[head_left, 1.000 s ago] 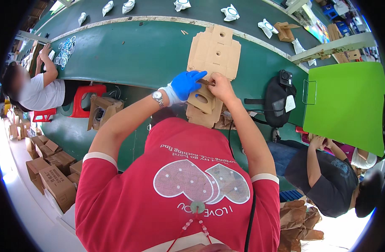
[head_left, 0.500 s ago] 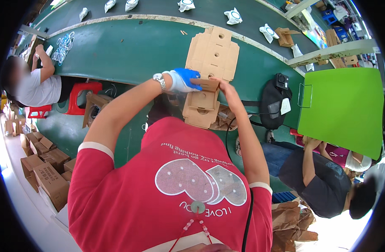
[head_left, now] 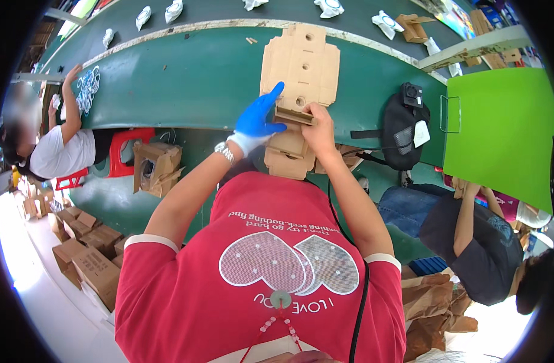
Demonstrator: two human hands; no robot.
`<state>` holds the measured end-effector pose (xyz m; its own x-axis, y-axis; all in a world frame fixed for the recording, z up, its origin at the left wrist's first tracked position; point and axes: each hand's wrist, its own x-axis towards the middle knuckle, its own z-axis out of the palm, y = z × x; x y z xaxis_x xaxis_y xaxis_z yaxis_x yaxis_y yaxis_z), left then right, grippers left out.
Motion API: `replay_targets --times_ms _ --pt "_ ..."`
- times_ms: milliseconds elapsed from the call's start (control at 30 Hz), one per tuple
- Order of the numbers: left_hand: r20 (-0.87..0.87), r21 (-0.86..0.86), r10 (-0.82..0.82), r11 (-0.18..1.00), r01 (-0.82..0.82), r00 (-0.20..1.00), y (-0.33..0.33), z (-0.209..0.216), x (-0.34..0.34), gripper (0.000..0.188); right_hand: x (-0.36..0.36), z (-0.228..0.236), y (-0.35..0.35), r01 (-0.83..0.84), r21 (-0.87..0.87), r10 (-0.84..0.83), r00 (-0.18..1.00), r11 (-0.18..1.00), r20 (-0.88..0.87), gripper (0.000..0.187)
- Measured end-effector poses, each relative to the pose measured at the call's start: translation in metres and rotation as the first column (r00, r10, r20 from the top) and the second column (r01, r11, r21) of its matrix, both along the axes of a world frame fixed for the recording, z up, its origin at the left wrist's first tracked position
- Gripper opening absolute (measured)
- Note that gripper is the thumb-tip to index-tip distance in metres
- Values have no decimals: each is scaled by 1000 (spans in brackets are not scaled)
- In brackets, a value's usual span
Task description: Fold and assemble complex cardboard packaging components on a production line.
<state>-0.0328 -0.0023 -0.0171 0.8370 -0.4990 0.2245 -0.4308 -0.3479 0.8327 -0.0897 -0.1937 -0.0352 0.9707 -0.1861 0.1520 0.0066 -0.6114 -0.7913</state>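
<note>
A partly folded cardboard box blank (head_left: 287, 144) is at the table's near edge, its lower flap hanging toward my body. My right hand (head_left: 319, 128) is closed on the right end of its raised, folded cardboard wall. At the left end of that wall is my left hand (head_left: 259, 118), in a blue and white glove, thumb and fingers spread wide; whether the thumb touches the cardboard I cannot tell. Just beyond both hands a flat cardboard blank (head_left: 321, 71) with round holes lies on the green table (head_left: 186, 85).
A black backpack (head_left: 404, 136) with a small black device on it sits to the right, beside a bright green board (head_left: 501, 127). White-wrapped items (head_left: 329, 7) lie on the dark belt beyond the table. Co-workers sit at left and right. Cardboard boxes (head_left: 95, 266) stand on the floor at left.
My left hand has come off the folded cardboard and spread its fingers. My right hand has closed on the wall's right end. The co-worker at left has raised a hand. The whole view has shifted slightly.
</note>
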Motion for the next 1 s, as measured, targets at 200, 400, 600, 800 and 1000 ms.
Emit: replay_targets --times_ms 200,400,600,800,1000 --pt "-66 278 -186 940 197 980 -4 -24 36 43 6 5 -1 -27 52 24 998 998 50 31" --pt "-714 -114 -60 993 -31 698 2 0 8 81 15 5 -26 164 218 -116 969 962 -218 31" --pt "-950 -98 1 948 -303 311 7 27 46 40 37 31 -32 191 471 -72 963 861 -258 65" --pt "-820 -292 6 856 -426 573 -51 21 208 45 9 47 -34 447 612 -391 890 653 -234 51" --pt "-792 -143 204 854 -499 575 -87 32 282 55 -65 24 4 447 82 -404 861 891 -310 62"
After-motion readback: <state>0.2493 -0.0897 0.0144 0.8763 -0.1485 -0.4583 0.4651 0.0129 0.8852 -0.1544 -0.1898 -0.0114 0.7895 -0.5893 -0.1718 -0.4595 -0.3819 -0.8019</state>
